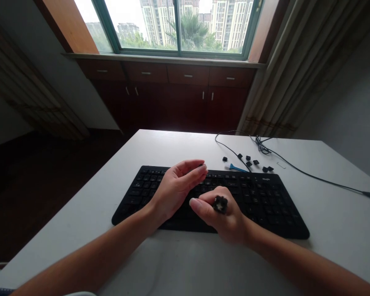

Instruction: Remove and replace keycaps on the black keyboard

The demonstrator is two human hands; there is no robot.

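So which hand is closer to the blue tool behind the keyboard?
Left. The left hand, fingers open, reaches over the keyboard's far rows toward the blue tool; the right hand, pinching a keycap, sits nearer the front edge.

The desk [160, 263] lies bare in front of the keyboard [265, 205] and along its left side. Behind it on the right, loose keycaps [253, 161], a blue tool [236, 167] and a cable [311, 176] clutter the way.

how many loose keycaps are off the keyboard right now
8 show. Seven lie on the table behind the keyboard, by the blue tool. One is in the right hand. The left hand may hide more.
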